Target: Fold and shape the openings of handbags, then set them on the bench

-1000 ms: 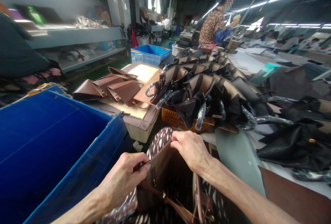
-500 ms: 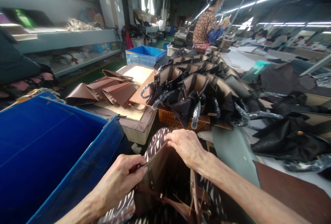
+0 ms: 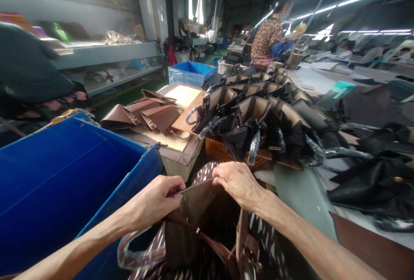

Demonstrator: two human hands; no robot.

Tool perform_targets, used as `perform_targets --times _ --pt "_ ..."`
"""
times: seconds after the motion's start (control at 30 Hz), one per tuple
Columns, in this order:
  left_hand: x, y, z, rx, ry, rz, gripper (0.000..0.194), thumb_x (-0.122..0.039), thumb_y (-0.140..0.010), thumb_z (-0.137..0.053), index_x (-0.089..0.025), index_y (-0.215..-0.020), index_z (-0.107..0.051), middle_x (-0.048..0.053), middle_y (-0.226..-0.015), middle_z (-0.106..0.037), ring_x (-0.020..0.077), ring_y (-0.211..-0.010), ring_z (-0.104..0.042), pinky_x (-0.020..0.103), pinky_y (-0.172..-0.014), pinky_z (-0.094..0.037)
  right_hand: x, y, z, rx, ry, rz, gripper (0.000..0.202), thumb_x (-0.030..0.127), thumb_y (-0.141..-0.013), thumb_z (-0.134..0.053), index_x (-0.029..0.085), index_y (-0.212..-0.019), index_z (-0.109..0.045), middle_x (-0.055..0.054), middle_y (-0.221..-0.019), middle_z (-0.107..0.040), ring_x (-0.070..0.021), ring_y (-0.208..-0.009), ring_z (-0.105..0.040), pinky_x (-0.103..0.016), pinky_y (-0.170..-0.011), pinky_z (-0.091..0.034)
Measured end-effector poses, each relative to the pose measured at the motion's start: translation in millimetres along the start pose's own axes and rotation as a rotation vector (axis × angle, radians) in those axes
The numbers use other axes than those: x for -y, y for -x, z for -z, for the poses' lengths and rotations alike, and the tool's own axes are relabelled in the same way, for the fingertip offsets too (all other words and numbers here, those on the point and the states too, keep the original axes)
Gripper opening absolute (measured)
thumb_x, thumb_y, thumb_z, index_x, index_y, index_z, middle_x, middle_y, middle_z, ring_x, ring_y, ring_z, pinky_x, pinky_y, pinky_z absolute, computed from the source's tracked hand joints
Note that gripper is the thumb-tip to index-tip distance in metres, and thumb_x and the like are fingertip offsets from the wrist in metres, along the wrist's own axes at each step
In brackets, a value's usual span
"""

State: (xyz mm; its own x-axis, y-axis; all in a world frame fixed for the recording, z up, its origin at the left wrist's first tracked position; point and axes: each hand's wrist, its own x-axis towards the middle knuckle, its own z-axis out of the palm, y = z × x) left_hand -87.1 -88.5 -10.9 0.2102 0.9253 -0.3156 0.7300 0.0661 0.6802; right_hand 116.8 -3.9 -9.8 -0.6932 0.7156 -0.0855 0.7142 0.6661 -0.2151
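Note:
A brown bag with white flecks (image 3: 263, 237) stands open at the bottom centre, its tan lining facing up. My left hand (image 3: 163, 196) pinches the left part of its far top edge. Further right on the same edge, my right hand (image 3: 234, 183) is closed on the rim, fingertips curled over it. Inside the bag, a brown strap with a small metal clasp (image 3: 198, 231) crosses the opening. A plastic-wrapped handle (image 3: 139, 256) hangs at the bag's left side, below my left hand.
A large blue bin (image 3: 64, 163) fills the left. Ahead are brown pieces (image 3: 161, 116) on a covered tub, and many black bags (image 3: 255, 111) over an orange basket (image 3: 220, 148). A person in a patterned top (image 3: 267, 38) stands beyond; a dark sleeve (image 3: 29, 62) shows far left.
The view has turned a little left, so the surroundings sit further right. My left hand has shifted along the rim and the wrapped handle shows more. Both hands keep hold of the bag.

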Motion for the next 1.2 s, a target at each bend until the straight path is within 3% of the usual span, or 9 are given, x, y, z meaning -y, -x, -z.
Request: perform_targets --times 0.2,0.33,0.43,0.53,0.63,0.7,0.8,0.97,1.2 --pt "-35 -33 -6.5 0.014 -0.448 -0.144 0.027 -0.019 -0.067 -0.048 -0.02 -0.092 -0.059 0.005 -0.078 -0.063 0.0191 -0.07 -0.058 0.024 -0.057 -0.039 5 2 3 -0.02 -0.025 -0.021 0.013 0.024 -0.079 -0.054 0.022 -0.069 -0.062 0.002 -0.073 -0.065 -0.0125 -0.07 -0.057 -0.022 -0.058 -0.03" --pt "-44 -68 -15.7 0.068 -0.483 -0.23 0.018 -0.023 -0.07 -0.048 -0.018 -0.077 -0.063 0.006 -0.072 -0.064 0.0192 -0.066 -0.059 0.024 -0.056 -0.041 9 5 2 -0.038 -0.044 -0.071 0.015 0.019 -0.081 -0.05 0.022 -0.071 -0.062 0.001 -0.073 -0.064 -0.0131 -0.07 -0.057 -0.022 -0.059 -0.034" --pt "-38 -80 -17.4 0.069 -0.441 -0.262 0.021 -0.023 -0.071 -0.048 -0.02 -0.083 -0.064 0.002 -0.069 -0.063 0.0145 -0.061 -0.057 0.02 -0.053 -0.039 9 15 1 -0.14 -0.035 -0.113 0.014 0.018 -0.077 -0.055 0.024 -0.088 -0.061 0.0 -0.086 -0.062 -0.0157 -0.081 -0.056 -0.024 -0.069 -0.038" --pt "-33 -77 -13.5 0.068 -0.331 -0.322 0.027 -0.017 -0.068 -0.049 -0.022 -0.091 -0.063 -0.002 -0.062 -0.06 0.0111 -0.054 -0.052 0.017 -0.049 -0.036 3 30 0 -0.249 -0.044 -0.248 0.058 0.021 -0.067 -0.066 0.024 -0.121 -0.044 -0.005 -0.11 -0.054 -0.0218 -0.101 -0.049 -0.031 -0.086 -0.036" --pt "-35 -70 -8.1 0.091 -0.241 -0.327 0.027 -0.015 -0.066 -0.05 -0.022 -0.087 -0.064 -0.005 -0.053 -0.054 0.0102 -0.05 -0.048 0.017 -0.047 -0.033 -12 39 0 -0.106 -0.28 -0.433 0.081 0.028 -0.059 -0.07 0.021 -0.13 -0.032 -0.007 -0.119 -0.051 -0.0238 -0.107 -0.047 -0.033 -0.088 -0.036" --pt "-38 -66 -6.1 0.105 -0.208 -0.311 0.025 -0.014 -0.066 -0.048 -0.022 -0.083 -0.064 -0.005 -0.053 -0.051 0.01 -0.05 -0.047 0.017 -0.046 -0.031 -24 41 2 0.03 -0.462 -0.437 0.061 0.027 -0.061 -0.064 0.022 -0.119 -0.045 -0.003 -0.108 -0.058 -0.0206 -0.098 -0.053 -0.029 -0.08 -0.039" --pt "-40 -64 -5.4 0.121 -0.143 -0.324 0.025 -0.012 -0.065 -0.044 -0.021 -0.079 -0.064 -0.005 -0.056 -0.051 0.0095 -0.052 -0.047 0.016 -0.047 -0.031 -40 44 6 0.1 -0.553 -0.328 0.025 0.017 -0.069 -0.047 0.022 -0.089 -0.062 0.003 -0.081 -0.064 -0.0156 -0.08 -0.056 -0.024 -0.068 -0.037" --pt "-37 -65 -5.2 0.193 -0.127 -0.322 0.022 -0.015 -0.067 -0.044 -0.02 -0.074 -0.063 -0.004 -0.059 -0.053 0.0101 -0.056 -0.049 0.015 -0.048 -0.03 -50 50 11 0.144 -0.548 -0.227 0.028 0.014 -0.07 -0.04 0.018 -0.077 -0.067 0.003 -0.07 -0.062 -0.0139 -0.068 -0.054 -0.023 -0.059 -0.033" --pt "-41 -70 -6.7 0.13 -0.288 -0.332 0.015 -0.022 -0.073 -0.051 -0.02 -0.076 -0.065 -0.003 -0.056 -0.053 0.0107 -0.053 -0.049 0.017 -0.05 -0.033 -38 48 18 0.099 -0.344 -0.219 0.016 0.026 -0.075 -0.05 0.025 -0.083 -0.064 0.005 -0.073 -0.063 -0.0129 -0.074 -0.053 -0.022 -0.065 -0.031"
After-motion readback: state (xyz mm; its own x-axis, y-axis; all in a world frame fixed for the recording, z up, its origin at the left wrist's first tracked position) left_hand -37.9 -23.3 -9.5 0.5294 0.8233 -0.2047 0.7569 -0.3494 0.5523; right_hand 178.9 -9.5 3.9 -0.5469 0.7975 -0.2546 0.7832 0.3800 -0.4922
